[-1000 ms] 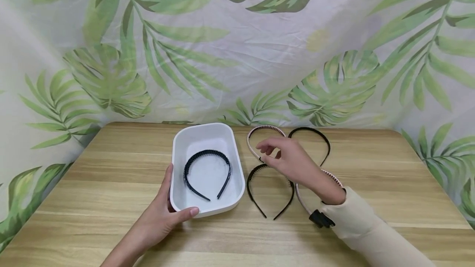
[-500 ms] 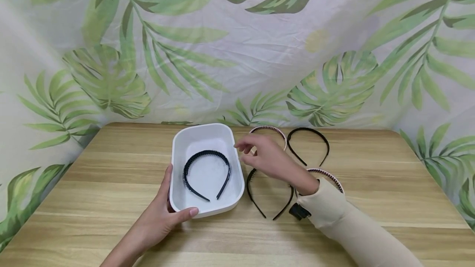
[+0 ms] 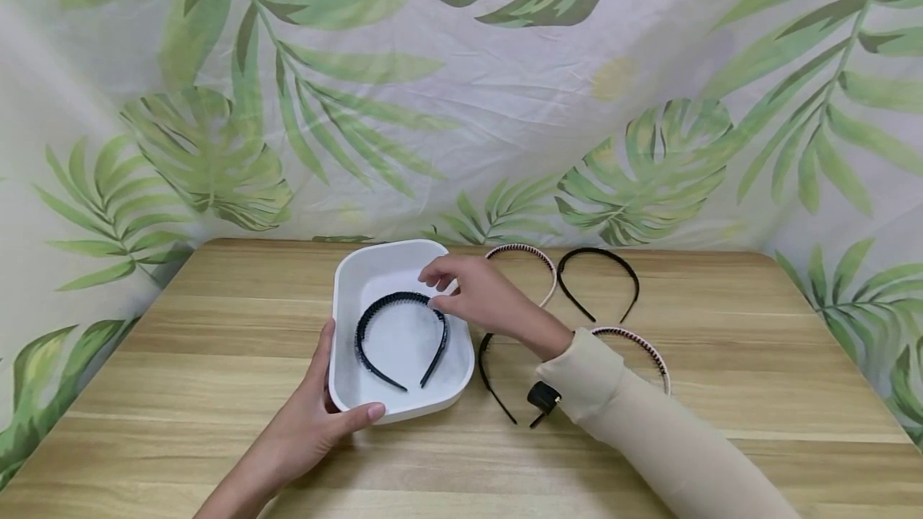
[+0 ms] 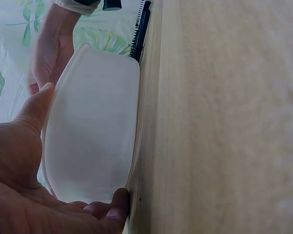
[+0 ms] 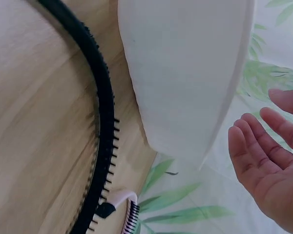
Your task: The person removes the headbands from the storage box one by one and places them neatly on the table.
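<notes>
My left hand [image 3: 306, 427] holds a white plastic bin [image 3: 461, 395] at its near left corner. The thumb lies over the rim; in the left wrist view the fingers curl under the bin's side. A black toothed headband [image 3: 401, 295] lies inside. Above the bin's right side hovers my right hand [image 3: 476, 291], fingers loosely bent with nothing between them; the right wrist view shows a gap between thumb and fingers. Under the right forearm, a second black headband [image 3: 497, 403] on the table is partly hidden.
Right of the bin, a pink headband with dark teeth [image 3: 521, 247] and a thin black headband [image 3: 638, 279] lie at the back. Another pink headband [image 3: 652, 349] is partly covered by the sleeve. A leaf-print cloth [image 3: 505, 102] hangs behind the wooden table [image 3: 180, 391].
My right hand has moved left from above the headbands on the table to over the bin. The left hand and bin have stayed in place.
</notes>
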The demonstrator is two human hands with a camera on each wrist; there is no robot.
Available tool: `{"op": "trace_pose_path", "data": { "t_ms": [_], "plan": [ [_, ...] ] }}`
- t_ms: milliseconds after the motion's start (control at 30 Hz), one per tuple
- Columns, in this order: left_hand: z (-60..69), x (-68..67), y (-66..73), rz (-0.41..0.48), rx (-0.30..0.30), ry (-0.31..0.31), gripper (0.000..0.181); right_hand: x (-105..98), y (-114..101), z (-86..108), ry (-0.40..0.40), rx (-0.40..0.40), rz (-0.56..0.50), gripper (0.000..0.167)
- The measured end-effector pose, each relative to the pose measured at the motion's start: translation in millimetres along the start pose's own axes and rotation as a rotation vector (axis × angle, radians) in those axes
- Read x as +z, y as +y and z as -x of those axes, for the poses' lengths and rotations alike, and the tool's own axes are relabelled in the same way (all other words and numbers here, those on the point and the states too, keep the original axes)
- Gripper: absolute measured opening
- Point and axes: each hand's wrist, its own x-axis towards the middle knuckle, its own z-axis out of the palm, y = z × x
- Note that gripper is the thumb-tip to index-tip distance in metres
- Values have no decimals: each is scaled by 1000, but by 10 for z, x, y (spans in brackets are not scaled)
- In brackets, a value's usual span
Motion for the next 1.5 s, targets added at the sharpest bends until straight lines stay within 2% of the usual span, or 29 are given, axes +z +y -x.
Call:
{"op": "trace_pose_path", "data": {
  "t_ms": [667, 967, 1200, 1500],
  "plan": [
    [-5, -12, 5, -24, -11, -2, 132, 189, 120, -380, -114, 39, -35, 32],
    [-1, -12, 3, -15, -15, -4, 131, 252, 191, -521, -156, -1, -10, 32],
    [-2, -15, 4, -5, -1, -1, 131, 302, 179, -620, -186, -30, -52, 32],
    [-2, -16, 3, -7, 1, -6, 131, 388, 214, -733, -198, -45, 47, 30]
  ]
}}
